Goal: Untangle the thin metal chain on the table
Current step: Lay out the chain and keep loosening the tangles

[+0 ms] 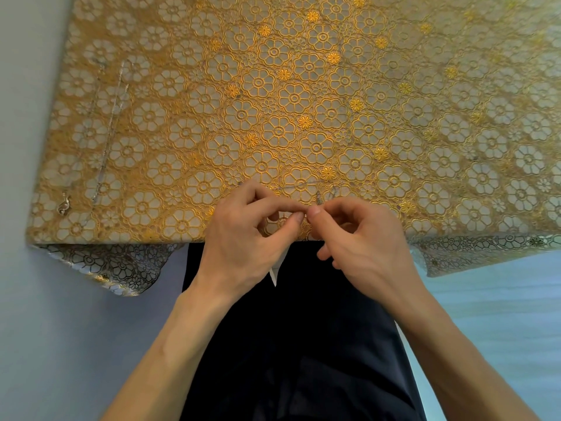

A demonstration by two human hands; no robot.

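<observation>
Left hand (246, 238), right hand (364, 244): thin chain (303, 185) in each fingertip grip

The thin chain (317, 199) vanishes between pinching fingertips (314, 211) (its links too fine to make out); the table (425, 86) runs off the top and right edges.

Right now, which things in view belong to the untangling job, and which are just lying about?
In the job:
thin chain, pinched between left hand and right hand

Lying about:
second chain, laid out straight at far left
small charm near its end
floral tablecloth underneath
</observation>
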